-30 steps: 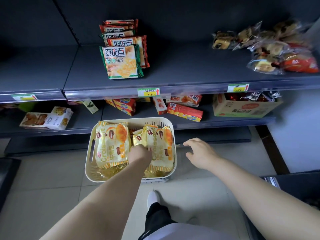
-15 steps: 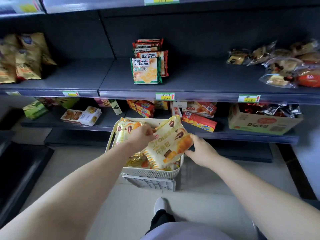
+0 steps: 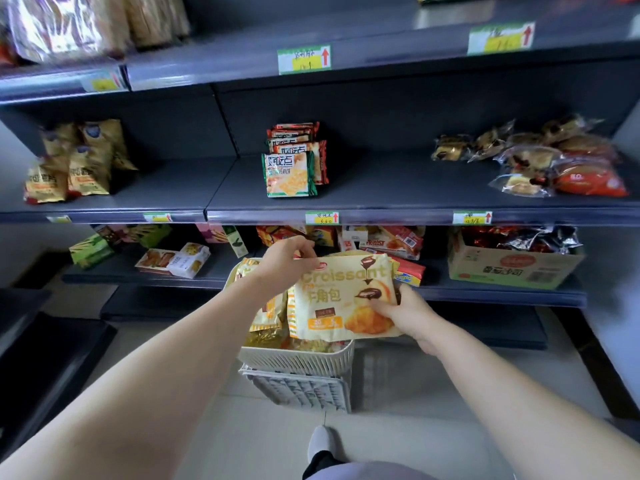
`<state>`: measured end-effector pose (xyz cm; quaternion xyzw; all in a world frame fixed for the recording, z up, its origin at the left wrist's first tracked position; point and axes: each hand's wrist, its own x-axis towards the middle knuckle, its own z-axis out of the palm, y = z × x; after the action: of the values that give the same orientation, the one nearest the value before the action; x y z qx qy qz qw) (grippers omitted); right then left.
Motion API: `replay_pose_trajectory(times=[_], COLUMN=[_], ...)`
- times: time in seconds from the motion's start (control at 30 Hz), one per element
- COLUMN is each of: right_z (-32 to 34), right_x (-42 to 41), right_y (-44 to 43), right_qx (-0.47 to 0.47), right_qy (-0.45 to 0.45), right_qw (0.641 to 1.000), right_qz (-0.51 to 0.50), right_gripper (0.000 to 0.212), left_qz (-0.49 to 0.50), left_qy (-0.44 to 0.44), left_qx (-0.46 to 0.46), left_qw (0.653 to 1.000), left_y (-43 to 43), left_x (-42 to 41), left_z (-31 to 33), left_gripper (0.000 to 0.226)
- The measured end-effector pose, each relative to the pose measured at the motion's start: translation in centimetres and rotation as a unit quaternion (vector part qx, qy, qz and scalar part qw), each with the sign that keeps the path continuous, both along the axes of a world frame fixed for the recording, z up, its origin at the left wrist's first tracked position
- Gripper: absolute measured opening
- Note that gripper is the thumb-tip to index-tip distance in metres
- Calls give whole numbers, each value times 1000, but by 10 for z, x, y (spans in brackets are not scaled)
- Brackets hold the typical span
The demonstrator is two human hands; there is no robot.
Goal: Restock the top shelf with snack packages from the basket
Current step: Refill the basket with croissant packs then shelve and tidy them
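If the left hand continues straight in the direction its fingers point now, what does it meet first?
The left hand points up and right, toward the lower shelf. It would probably first reach the orange snack boxes just behind its fingertips, though depth is unclear from this view.

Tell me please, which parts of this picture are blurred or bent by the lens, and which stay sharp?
Head view: the top-left packages are smeared by blur; the shelf edges bow from wide-angle distortion. The croissant package, held by the left hand and right hand above the basket, prints legibly. Price tags are too soft to read.
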<state>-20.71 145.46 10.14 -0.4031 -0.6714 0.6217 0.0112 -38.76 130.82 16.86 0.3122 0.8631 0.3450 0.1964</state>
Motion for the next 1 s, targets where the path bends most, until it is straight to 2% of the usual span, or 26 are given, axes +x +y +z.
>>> replay_pose_trajectory(times=[0.03, 0.1, 0.17, 0.23, 0.27, 0.3, 0.37, 0.43, 0.67, 0.87, 1.0], right_z=[3, 9, 14, 18, 20, 23, 34, 45, 126, 196, 245], right_x=[2, 6, 9, 8, 7, 6, 2, -4, -42, -64, -76], right_y=[3, 10, 17, 22, 25, 29, 34, 42, 61, 94, 127], right_qx=[-8, -17, -25, -33, -38, -36, -18, 9, 199, 354, 411], right_qy=[16, 32, 46, 57, 62, 69, 87, 110, 167, 211, 213], right_qw=[1000, 999, 997, 995, 993, 991, 988, 983, 949, 882, 845], right_qz=[-16, -35, -52, -78, -92, -105, -127, -144, -180, -229, -267], right_gripper=[42, 40, 42, 55, 63, 66, 57, 50, 35, 32, 34], left_qz=[34, 104, 166, 192, 181, 159, 102, 66, 5, -48, -72], left_qy=[1, -50, -175, -291, -323, -339, -326, -309, -235, -167, -128], left_qx=[19, 64, 95, 98, 88, 82, 74, 101, 231, 335, 375], left_qw=[999, 991, 966, 932, 925, 923, 937, 943, 944, 926, 915], left_y=[4, 11, 13, 13, 12, 12, 15, 24, 74, 118, 153], left_x=[3, 12, 19, 19, 19, 21, 21, 16, -31, -48, -53], left_z=[1, 3, 4, 1, 0, 2, 6, 15, 78, 139, 194], left_gripper=[10, 36, 68, 89, 87, 74, 44, 34, 36, 30, 33])
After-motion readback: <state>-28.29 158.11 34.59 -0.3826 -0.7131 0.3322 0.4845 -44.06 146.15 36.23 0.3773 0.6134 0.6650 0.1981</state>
